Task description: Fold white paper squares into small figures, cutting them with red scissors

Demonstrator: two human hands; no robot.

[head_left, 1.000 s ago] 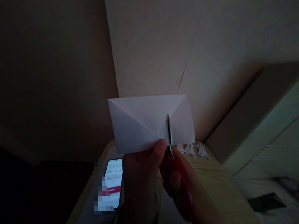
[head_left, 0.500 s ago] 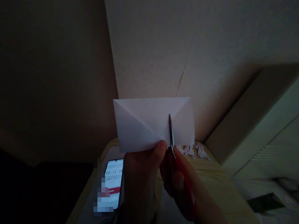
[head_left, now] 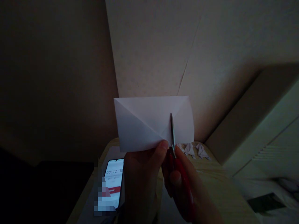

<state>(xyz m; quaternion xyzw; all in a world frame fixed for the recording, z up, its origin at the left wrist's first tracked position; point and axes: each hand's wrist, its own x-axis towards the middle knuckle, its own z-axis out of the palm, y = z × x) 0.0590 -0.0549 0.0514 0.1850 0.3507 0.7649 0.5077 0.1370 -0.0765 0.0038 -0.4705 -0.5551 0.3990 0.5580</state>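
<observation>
A white sheet of paper [head_left: 137,124] with diagonal creases is held up above the table. My left hand [head_left: 147,161] pinches its lower edge, thumb in front and the other fingers behind. My right hand [head_left: 187,183] is closed round the red handles of a pair of scissors [head_left: 172,130]. One blade lies upright in front of the paper, right of my left thumb; the other blade is hidden, apparently behind the sheet. Paper to the right of the blade bows slightly.
Several small folded paper pieces [head_left: 202,151] lie at the back right of the wooden table [head_left: 215,189]. A phone [head_left: 114,177] showing a timer lies at the left. The wall [head_left: 154,62] stands behind, and a pale cabinet [head_left: 257,133] is at the right.
The scissors have shifted slightly right against the paper, and the sheet's right side has bent a little more. Both hands keep their holds.
</observation>
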